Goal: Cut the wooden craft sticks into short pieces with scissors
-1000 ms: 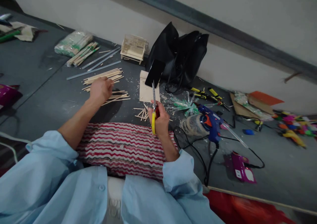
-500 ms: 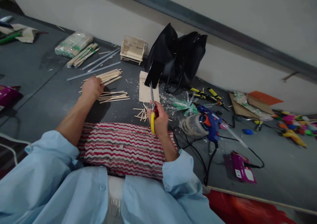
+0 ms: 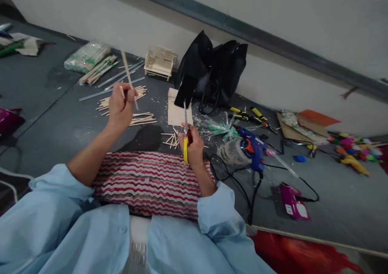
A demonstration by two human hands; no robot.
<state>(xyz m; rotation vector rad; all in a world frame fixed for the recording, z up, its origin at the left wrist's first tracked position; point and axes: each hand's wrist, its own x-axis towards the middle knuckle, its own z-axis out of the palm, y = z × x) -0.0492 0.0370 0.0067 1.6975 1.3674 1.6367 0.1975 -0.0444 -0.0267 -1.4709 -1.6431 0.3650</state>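
Raised above the table, my left hand (image 3: 120, 106) pinches a thin wooden stick (image 3: 127, 72) that points up and away. A second pale stick end seems to show between its fingers. Below it lie long loose sticks (image 3: 142, 119) in two rough groups. My right hand (image 3: 194, 146) is closed around scissors (image 3: 185, 144) with yellow and red handles, the blades pointing away from me. Beside that hand is a small pile of short cut stick pieces (image 3: 172, 140). A striped red and white cushion (image 3: 148, 181) lies under my forearms.
A small stick-built bench (image 3: 159, 62) stands near the wall beside a black bag (image 3: 209, 72). A phone (image 3: 186, 91) lies on beige paper (image 3: 174, 114). To the right are a blue glue gun (image 3: 256, 146), a jar (image 3: 233, 152), cables and yellow-black pliers (image 3: 257, 113). Wrapped stick bundles (image 3: 87, 57) lie left.
My left hand has lifted from the loose sticks, coming up and to the right with a stick in its fingers. My right hand keeps the scissors in nearly the same place.
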